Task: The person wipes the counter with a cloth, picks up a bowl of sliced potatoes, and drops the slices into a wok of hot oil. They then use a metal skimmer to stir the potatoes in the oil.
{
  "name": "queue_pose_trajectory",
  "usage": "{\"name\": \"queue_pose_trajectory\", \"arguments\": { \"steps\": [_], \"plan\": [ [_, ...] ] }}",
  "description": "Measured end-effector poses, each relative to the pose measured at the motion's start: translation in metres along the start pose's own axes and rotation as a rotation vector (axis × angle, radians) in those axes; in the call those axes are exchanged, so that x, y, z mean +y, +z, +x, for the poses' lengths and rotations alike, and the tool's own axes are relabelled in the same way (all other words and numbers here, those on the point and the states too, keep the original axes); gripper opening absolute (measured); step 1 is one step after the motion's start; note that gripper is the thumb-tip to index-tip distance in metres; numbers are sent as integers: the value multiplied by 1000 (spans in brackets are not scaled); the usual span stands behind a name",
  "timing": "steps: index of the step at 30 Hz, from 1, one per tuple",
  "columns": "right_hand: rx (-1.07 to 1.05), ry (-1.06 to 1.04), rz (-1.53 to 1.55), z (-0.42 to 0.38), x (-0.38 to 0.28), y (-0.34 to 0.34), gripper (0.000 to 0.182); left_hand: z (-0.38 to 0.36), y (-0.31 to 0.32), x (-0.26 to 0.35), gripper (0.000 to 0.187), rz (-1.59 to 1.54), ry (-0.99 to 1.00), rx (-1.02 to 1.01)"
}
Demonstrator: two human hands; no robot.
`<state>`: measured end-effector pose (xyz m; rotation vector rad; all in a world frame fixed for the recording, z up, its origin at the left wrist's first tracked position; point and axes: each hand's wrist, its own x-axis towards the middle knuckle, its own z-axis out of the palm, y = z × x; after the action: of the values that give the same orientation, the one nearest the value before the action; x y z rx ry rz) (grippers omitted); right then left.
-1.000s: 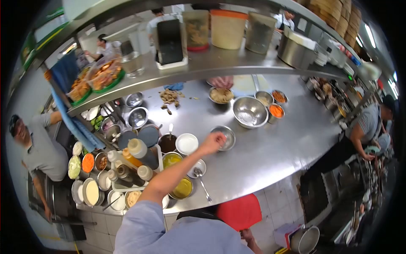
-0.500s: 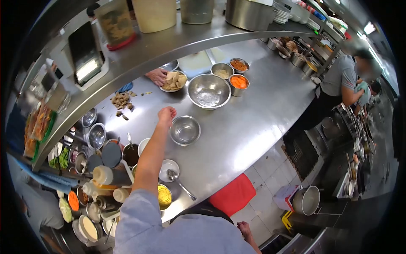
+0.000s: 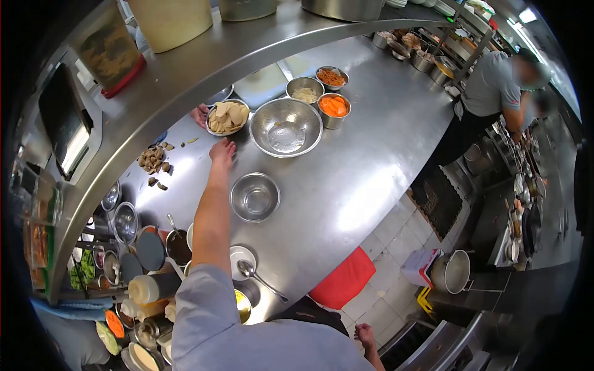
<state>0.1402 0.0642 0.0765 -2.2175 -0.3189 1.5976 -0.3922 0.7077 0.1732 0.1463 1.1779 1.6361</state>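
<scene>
My left hand (image 3: 223, 152) reaches over the steel table, its fingers apart and nothing in them. It is just below a metal bowl (image 3: 228, 117) filled with pale flat slices. Another person's hand (image 3: 200, 115) touches that bowl's far left side. To the right sits a large steel bowl (image 3: 302, 146) with a shiny bottom. A smaller steel bowl (image 3: 255, 197), with nothing visible inside, stands nearer to me. Low by my side, away from the table, hangs my right hand (image 3: 365, 336), loosely curled with its fingers partly apart and nothing visible in it.
Brown pieces (image 3: 151, 159) lie loose at the left. Containers of orange slices (image 3: 335, 106), shredded orange food (image 3: 331, 77) and pale strips (image 3: 304, 94) stand behind the large bowl. A spoon (image 3: 263, 279) rests across a white dish. An overhead shelf (image 3: 204, 69) curves above; another person (image 3: 489, 86) stands right.
My left hand has moved forward and its fingers have opened out towards the bowl of slices. The other person's hand shows less beside that bowl. The view has shifted.
</scene>
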Motion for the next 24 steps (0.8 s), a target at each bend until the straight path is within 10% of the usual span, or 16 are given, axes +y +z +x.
{"name": "queue_pose_trajectory", "arguments": {
  "steps": [24],
  "plan": [
    [116,62,-47,-38,18,11,14,15,8,1,14,5,164,242]
  ]
}}
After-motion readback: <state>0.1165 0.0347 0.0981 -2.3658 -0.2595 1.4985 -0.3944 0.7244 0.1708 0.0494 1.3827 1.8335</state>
